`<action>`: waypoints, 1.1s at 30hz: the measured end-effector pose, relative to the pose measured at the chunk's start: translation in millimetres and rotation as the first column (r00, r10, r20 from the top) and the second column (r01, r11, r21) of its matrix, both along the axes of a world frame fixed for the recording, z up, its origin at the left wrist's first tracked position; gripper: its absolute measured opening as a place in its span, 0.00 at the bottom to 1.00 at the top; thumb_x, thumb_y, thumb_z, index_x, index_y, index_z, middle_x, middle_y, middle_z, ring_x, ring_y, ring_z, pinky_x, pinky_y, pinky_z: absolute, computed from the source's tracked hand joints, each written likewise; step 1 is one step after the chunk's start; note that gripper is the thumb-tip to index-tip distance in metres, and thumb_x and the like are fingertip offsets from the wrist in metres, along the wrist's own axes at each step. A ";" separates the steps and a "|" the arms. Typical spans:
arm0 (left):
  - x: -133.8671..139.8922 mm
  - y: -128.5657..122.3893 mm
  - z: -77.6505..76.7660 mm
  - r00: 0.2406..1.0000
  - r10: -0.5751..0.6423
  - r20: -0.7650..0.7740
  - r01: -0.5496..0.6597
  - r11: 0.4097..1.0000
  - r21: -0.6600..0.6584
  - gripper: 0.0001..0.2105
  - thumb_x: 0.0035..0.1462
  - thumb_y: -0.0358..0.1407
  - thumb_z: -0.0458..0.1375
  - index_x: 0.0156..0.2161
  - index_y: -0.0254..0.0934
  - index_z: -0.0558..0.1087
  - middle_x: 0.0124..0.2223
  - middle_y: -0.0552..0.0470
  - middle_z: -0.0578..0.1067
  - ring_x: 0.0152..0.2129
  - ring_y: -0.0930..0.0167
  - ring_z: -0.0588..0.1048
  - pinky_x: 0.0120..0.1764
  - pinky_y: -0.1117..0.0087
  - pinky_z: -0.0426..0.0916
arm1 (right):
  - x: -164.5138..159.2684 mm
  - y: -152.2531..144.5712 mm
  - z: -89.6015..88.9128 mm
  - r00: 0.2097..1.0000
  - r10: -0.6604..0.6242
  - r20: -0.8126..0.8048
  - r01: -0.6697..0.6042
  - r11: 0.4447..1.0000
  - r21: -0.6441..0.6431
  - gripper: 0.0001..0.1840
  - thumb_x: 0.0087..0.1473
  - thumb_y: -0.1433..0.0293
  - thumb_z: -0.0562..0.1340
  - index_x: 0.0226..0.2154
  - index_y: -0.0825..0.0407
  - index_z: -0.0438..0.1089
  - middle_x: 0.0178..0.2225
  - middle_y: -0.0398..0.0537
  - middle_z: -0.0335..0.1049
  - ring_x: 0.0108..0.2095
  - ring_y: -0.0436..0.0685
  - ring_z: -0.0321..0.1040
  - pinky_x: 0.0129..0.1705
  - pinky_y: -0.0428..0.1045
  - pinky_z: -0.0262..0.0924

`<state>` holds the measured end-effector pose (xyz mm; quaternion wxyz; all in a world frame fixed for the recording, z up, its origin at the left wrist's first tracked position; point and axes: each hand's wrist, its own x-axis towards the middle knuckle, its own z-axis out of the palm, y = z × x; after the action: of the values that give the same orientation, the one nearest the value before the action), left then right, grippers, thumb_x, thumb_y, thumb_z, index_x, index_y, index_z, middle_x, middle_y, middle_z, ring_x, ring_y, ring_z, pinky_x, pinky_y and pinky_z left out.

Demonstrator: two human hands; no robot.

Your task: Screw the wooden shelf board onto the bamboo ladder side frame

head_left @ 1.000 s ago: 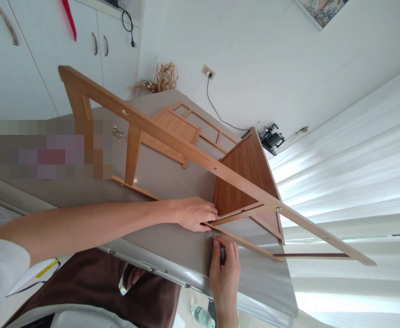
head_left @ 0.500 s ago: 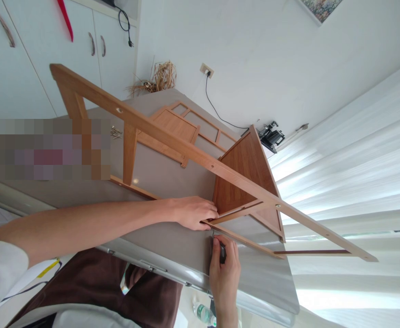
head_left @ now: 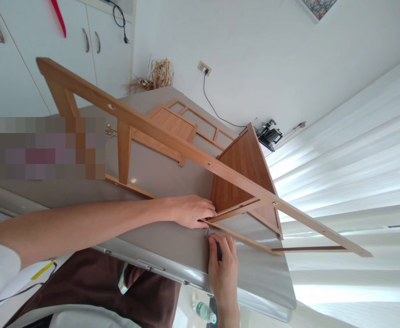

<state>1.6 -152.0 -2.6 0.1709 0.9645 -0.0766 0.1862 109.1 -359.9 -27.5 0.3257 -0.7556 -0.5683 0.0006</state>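
A wooden frame (head_left: 165,136) of long rails and short crosspieces stands on the table. My left hand (head_left: 194,212) is closed on its lower near rail, where a slanted crosspiece meets it beside an upright wooden panel (head_left: 236,175). Just below that joint, my right hand (head_left: 223,262) pinches a thin metal tool (head_left: 208,231), which looks like a hex key. Its tip reaches up to the rail's near side; the fingers hide the rest. Whether the tip sits in a hole I cannot tell.
On the grey table (head_left: 172,243) lie a flat wooden panel (head_left: 165,130), a ladder-like frame (head_left: 216,134) and several small metal screws (head_left: 111,131). Dried stalks (head_left: 162,75) and a black appliance (head_left: 271,135) are at the back. A bottle (head_left: 204,311) is below the table edge.
The view has shifted slightly, so everything sits a little further left. My left hand keeps its hold. My right fingers have turned a little around the thin tool.
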 end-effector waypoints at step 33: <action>1.3 2.7 -2.8 0.999 -0.034 0.038 0.034 0.999 -0.015 0.06 0.60 0.36 0.62 0.39 0.36 0.73 0.38 0.48 0.78 0.41 0.65 0.76 0.38 0.67 0.70 | 4.1 4.0 0.1 0.999 -0.034 0.039 0.035 0.999 -0.031 0.10 0.68 0.65 0.55 0.38 0.48 0.70 0.36 0.48 0.67 0.41 0.59 0.63 0.45 0.54 0.59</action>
<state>2.9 -149.2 -5.4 0.1803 0.9579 -0.0947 0.2022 113.2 -355.9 -27.4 0.3028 -0.7703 -0.5611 -0.0106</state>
